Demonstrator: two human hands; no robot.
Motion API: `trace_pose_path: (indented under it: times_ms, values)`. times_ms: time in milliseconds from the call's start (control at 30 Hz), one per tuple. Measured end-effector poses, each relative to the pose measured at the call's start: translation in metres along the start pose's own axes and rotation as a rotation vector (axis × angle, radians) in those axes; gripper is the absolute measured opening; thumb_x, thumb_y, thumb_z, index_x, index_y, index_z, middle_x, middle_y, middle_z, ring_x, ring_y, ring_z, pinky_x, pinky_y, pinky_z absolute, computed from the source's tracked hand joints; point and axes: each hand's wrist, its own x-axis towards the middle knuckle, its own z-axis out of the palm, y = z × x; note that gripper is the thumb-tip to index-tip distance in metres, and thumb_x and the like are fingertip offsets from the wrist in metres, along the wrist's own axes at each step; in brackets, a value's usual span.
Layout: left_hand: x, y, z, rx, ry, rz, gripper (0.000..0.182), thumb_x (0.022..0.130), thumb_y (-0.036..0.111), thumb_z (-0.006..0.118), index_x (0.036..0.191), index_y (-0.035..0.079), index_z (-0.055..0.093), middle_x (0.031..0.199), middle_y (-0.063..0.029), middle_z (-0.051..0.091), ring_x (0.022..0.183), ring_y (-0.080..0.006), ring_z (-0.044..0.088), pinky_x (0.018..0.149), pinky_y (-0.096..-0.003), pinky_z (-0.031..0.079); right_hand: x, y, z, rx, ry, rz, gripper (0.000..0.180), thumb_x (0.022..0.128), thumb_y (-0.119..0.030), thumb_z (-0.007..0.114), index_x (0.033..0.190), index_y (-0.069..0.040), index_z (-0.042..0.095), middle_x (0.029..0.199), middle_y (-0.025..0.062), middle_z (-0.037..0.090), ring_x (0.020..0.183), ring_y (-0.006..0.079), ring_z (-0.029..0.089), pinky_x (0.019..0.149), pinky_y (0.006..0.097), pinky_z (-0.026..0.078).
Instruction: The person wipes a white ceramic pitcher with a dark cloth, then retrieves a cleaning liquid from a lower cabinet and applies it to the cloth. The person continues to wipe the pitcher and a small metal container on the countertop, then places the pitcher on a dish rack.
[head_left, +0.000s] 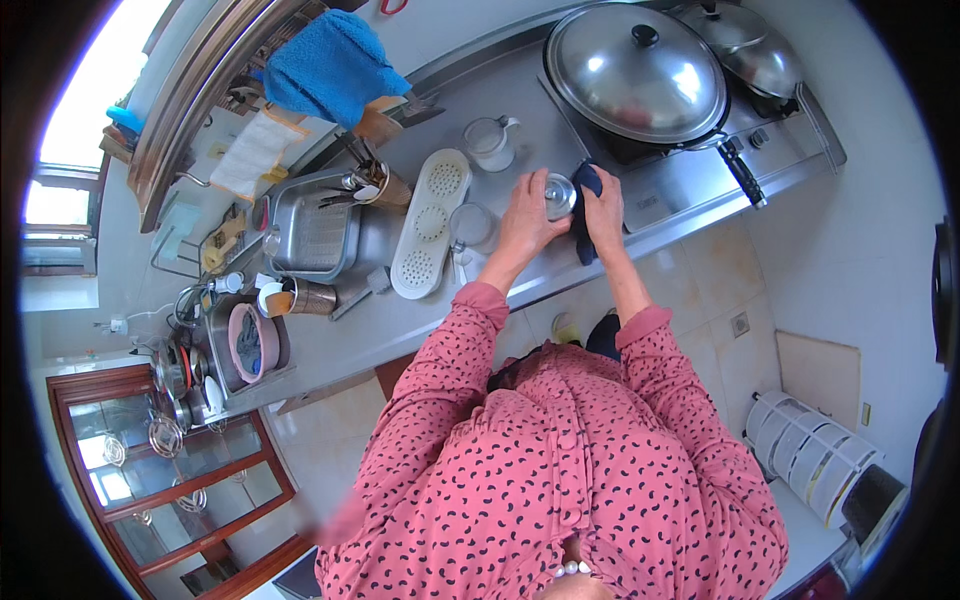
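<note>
My left hand (523, 221) grips a small clear glass container (560, 196) with a shiny round top, held over the steel counter. A dark navy cloth (585, 238) is bunched in my right hand (604, 210), right beside the glass. To the left stand two glass jars: one with a handle (489, 144) farther back, and another glass jar (472, 225) nearer me, partly hidden by my left wrist. A small white spoon (460, 264) lies by the nearer jar. Left of both is a long white tray (406, 259) with three round perforated areas.
A large lidded wok (637, 82) sits on the stove, its black handle (742, 174) reaching towards the counter's front edge. Farther left are a utensil holder (394, 191), a rectangular basin (322, 225), a metal cup (311, 296) and a sink (281, 360) with a pink tub (266, 330). A blue towel (330, 67) hangs behind.
</note>
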Motion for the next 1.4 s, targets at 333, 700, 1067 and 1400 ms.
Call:
trace_pose_path:
  times_ms: [333, 700, 1067, 1400]
  values:
    - [0.006, 0.0, 0.0, 0.015, 0.012, -0.027, 0.084, 0.067, 0.023, 0.085, 0.137, 0.003, 0.041, 0.128, -0.0195, 0.049, 0.113, -0.0406, 0.055, 0.091, -0.046, 0.05, 0.023, 0.01, -0.007, -0.322, -0.102, -0.077, 0.037, 0.087, -0.013, 0.067, 0.123, -0.01, 0.061, 0.116, 0.0167, 0.063, 0.106, 0.0417, 0.061, 0.088, 0.0495, 0.05]
    - [0.004, 0.001, 0.002, -0.029, -0.018, -0.02, 0.087, 0.067, 0.025, 0.085, 0.138, 0.005, 0.039, 0.128, -0.0176, 0.048, 0.116, -0.0393, 0.054, 0.094, -0.0445, 0.05, 0.022, 0.023, -0.009, -0.465, -0.269, 0.123, 0.036, 0.089, -0.023, 0.066, 0.121, -0.007, 0.06, 0.115, 0.0189, 0.067, 0.108, 0.0436, 0.061, 0.09, 0.0502, 0.05]
    - [0.002, -0.002, 0.001, 0.026, -0.022, -0.004, 0.089, 0.068, 0.025, 0.085, 0.14, 0.005, 0.038, 0.13, -0.0172, 0.047, 0.116, -0.0391, 0.054, 0.092, -0.0455, 0.051, 0.022, 0.002, -0.005, -0.41, -0.211, 0.034, 0.038, 0.088, -0.025, 0.067, 0.123, -0.01, 0.061, 0.121, 0.017, 0.064, 0.113, 0.0399, 0.06, 0.091, 0.0467, 0.05]
    - [0.0, -0.005, -0.005, 0.003, -0.016, 0.001, 0.086, 0.069, 0.024, 0.085, 0.138, 0.004, 0.038, 0.126, -0.0196, 0.048, 0.114, -0.0406, 0.054, 0.093, -0.0448, 0.049, 0.014, 0.024, -0.02, -0.438, -0.42, -0.151, 0.038, 0.086, -0.018, 0.063, 0.124, -0.012, 0.062, 0.123, 0.0127, 0.059, 0.11, 0.0386, 0.06, 0.091, 0.0472, 0.05]
